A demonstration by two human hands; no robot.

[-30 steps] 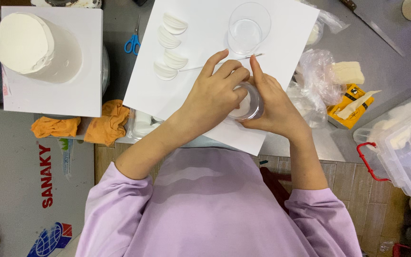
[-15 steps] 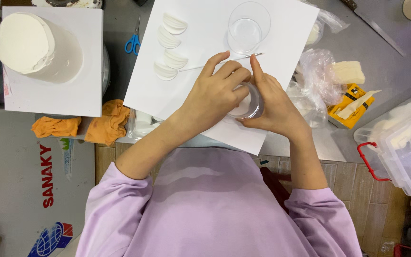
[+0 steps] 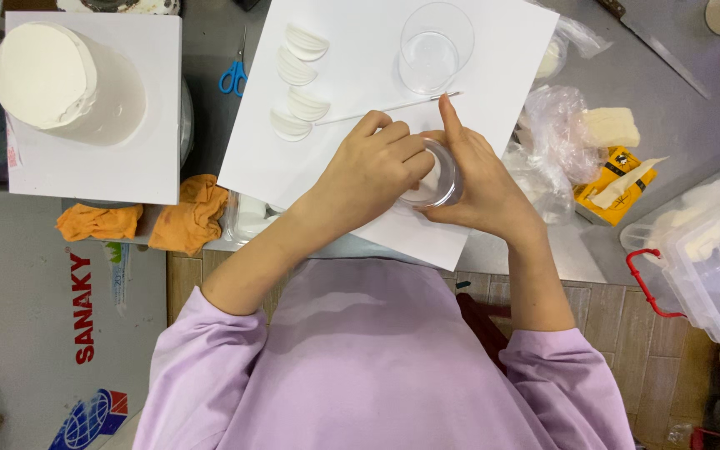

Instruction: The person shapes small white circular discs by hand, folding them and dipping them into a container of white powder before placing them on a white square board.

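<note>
Round clear cutter (image 3: 437, 177) sits on the white sheet (image 3: 352, 167), near its lower edge, rim facing up at me; being round, it shows no long axis. My right hand (image 3: 481, 179) cups it, forefinger straight. My left hand (image 3: 372, 171) curls over it, fingers pressing white paste inside. Thin brush (image 3: 389, 107) lies just beyond.

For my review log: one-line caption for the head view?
Both hands, left hand and right hand, cup a small clear round container over white paper.
</note>
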